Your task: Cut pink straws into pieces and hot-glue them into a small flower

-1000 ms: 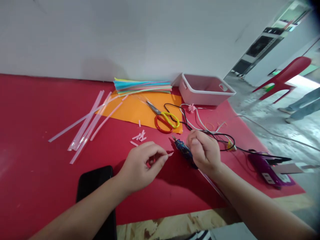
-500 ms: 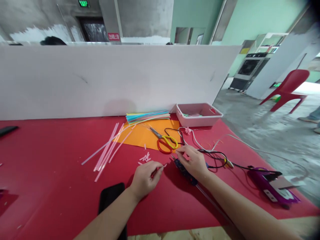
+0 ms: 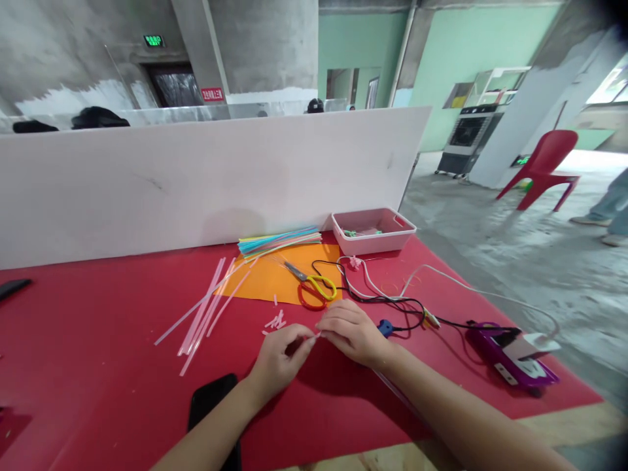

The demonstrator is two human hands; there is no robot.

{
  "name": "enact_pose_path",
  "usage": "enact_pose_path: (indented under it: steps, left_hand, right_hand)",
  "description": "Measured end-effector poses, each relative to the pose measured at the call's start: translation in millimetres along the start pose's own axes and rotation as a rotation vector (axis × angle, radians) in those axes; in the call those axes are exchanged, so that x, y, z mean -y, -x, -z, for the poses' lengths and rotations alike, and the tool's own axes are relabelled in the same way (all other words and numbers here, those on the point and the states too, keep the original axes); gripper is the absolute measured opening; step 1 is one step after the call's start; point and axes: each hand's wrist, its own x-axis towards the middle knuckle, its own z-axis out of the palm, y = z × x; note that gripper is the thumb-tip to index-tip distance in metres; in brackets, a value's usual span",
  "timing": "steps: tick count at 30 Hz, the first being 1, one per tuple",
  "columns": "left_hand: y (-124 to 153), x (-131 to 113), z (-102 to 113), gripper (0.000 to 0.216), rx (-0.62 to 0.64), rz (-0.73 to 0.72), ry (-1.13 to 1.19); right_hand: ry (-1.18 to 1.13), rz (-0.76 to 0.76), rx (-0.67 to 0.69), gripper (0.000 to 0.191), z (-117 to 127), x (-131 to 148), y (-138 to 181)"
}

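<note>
My left hand is closed, thumb and forefinger pinching a small pink straw piece. From the right, the fingertips of my right hand meet it; they are pressed together and what they hold is hidden. Under my right hand and forearm lies a blue hot glue gun, mostly covered, with a clear glue stick trailing behind it. Short cut pink pieces are scattered just beyond my left hand. Scissors with a yellow and a red handle rest on an orange sheet.
Long pink strips lie left of the sheet, and a bundle of coloured strips lies behind. A pink basket stands back right. Cables run to a purple power strip. A black phone sits beside my left forearm. A white board borders the table.
My right hand has moved left and down to meet my left fingertips at the pink piece, now covering more of the glue gun. The camera view has shifted.
</note>
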Motion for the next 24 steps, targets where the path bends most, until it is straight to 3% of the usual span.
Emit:
enact_pose_path:
  steps: [8,16,24]
  left_hand:
    - [-10,-5,1,0.036,0.188,0.235,0.398]
    - [0,-6,-6,0.051,0.186,0.473,0.731]
    - [6,-7,-10,0.048,0.149,0.545,0.839]
  right_hand:
    - [-0.101,-0.017,-0.007,0.015,3,7,-3]
    - [-0.133,-0.019,0.023,0.023,3,17,-4]
    - [-0.014,0.028,0.036,0.02,9,24,-7]
